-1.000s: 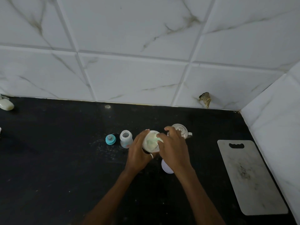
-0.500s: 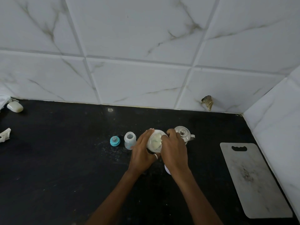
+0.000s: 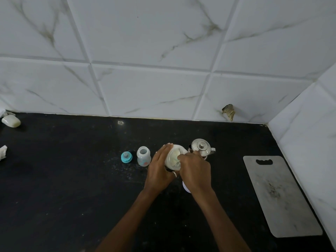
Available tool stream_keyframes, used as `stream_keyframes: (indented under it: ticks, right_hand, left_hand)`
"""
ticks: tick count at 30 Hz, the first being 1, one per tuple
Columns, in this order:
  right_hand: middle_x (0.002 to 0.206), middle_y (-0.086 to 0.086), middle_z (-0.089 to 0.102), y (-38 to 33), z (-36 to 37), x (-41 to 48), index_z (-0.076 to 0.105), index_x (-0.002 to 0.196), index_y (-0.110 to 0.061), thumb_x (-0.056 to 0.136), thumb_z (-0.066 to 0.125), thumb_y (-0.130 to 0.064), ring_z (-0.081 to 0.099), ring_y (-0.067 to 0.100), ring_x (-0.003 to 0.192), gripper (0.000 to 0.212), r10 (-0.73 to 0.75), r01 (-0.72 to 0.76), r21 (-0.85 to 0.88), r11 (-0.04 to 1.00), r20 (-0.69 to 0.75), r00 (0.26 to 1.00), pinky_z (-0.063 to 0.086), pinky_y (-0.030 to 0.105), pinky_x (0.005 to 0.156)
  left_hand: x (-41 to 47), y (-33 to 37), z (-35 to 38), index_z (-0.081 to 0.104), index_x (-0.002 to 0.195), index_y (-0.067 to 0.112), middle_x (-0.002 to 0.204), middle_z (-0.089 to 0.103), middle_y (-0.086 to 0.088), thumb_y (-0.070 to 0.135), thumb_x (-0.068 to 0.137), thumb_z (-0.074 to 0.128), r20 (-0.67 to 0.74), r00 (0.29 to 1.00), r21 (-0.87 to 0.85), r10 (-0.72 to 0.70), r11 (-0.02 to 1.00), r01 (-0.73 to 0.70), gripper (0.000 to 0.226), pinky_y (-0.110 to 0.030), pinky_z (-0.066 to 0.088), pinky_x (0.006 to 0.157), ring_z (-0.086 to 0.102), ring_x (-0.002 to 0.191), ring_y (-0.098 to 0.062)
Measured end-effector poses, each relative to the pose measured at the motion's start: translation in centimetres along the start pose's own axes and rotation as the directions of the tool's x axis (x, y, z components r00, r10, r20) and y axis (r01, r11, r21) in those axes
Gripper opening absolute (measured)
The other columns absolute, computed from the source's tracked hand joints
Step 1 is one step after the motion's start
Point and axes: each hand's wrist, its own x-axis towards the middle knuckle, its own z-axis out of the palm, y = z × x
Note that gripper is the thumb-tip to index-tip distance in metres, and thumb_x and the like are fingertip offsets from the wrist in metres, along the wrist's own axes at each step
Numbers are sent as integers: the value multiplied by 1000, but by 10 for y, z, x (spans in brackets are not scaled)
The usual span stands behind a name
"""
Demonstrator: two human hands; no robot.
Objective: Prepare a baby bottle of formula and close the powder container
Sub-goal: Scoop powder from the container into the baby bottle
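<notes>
Here the open container (image 3: 168, 163) holds pale powder (image 3: 175, 157), the bottle (image 3: 143, 156) uncapped.

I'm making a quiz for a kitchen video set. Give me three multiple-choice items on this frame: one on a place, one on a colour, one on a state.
1. Relative to the baby bottle, the teal bottle cap lies: A. screwed on; B. to its left; C. to its right.
2. The countertop is: A. white; B. grey; C. black.
3. The powder container is: A. open, held by the left hand; B. lidded, standing alone; C. lying unattended.

Answers: 1 B, the cap sits on the counter left of the uncapped bottle. 2 C, its surface is black. 3 A, its lidless mouth shows while the left hand grips its side.
</notes>
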Motion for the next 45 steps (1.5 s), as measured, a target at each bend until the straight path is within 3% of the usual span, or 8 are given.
stream_keyframes:
  ticks: [3, 6, 16, 20, 24, 31, 38, 45]
  right_hand:
    - [87, -1, 72, -1, 5, 2, 75, 98, -20, 91, 58, -9, 65, 19, 84, 21, 9, -6, -48, 999, 55, 998, 42, 30, 54]
    - [89, 0, 73, -2, 6, 3, 75, 103, -20, 93, 57, -10, 68, 18, 80, 23, 25, -21, -71, 997, 67, 997, 46, 29, 57]
    - [88, -2, 74, -3, 10, 7, 76, 99, -23, 92, 58, -12, 68, 17, 79, 22, 50, -44, -63, 997, 93, 994, 39, 27, 57]
    - [87, -3, 75, -1, 10, 8, 77, 96, -25, 90, 61, -14, 69, 16, 81, 21, 79, -80, 0, 997, 109, 991, 44, 27, 59]
    - [87, -3, 76, 0, 10, 9, 79, 94, -25, 89, 62, -12, 70, 16, 82, 22, 116, -126, 66, 990, 137, 984, 56, 31, 66]
    - [108, -10, 77, 5, 10, 10, 78, 110, -32, 94, 61, -19, 70, 12, 102, 27, 199, -234, 230, 945, 165, 966, 56, 30, 77]
    - [94, -11, 78, 13, 5, 13, 81, 98, -30, 90, 69, -17, 72, 12, 88, 19, 328, -355, 467, 810, 142, 934, 60, 37, 74]
    - [85, -12, 77, 22, 2, 17, 81, 93, -25, 89, 73, -15, 71, 8, 82, 13, 401, -393, 596, 700, 126, 907, 60, 35, 78]
  left_hand:
    - [-1, -1, 0, 50, 150, 5, 155, 47, 0, 0, 67, 90, 8, 1000, 4, 7, 1000, -7, 92, -28, 38, 121, 45, 147, -20]
    - [0, 0, -2, 50, 150, 4, 155, 47, -1, 2, 67, 90, 22, 1000, 9, 9, 1000, -10, 92, -24, 35, 121, 44, 148, -20]
    - [0, 0, -3, 49, 151, 7, 156, 49, -6, 5, 69, 92, 43, 999, 29, -7, 1000, 6, 92, -52, 42, 119, 44, 148, -24]
    - [0, -2, -2, 48, 151, 7, 157, 48, -5, 2, 69, 90, 47, 999, 37, -6, 999, 4, 92, -57, 41, 117, 43, 149, -24]
    - [-1, -3, -1, 49, 151, 8, 156, 48, -2, 0, 68, 90, 40, 999, 37, -2, 999, 1, 93, -52, 43, 117, 45, 148, -22]
    - [0, -4, -1, 48, 151, 9, 155, 45, 6, 6, 67, 92, 42, 998, 37, -36, 999, 35, 95, -38, 42, 119, 44, 147, -17]
    - [2, -5, 1, 49, 149, 11, 154, 51, -3, 19, 69, 97, 13, 995, 32, -95, 995, 95, 94, -40, 45, 116, 49, 144, -19]
    - [6, 0, 6, 49, 149, 15, 151, 53, -2, 38, 67, 97, -32, 984, 40, -175, 984, 176, 98, -22, 38, 111, 46, 138, -9]
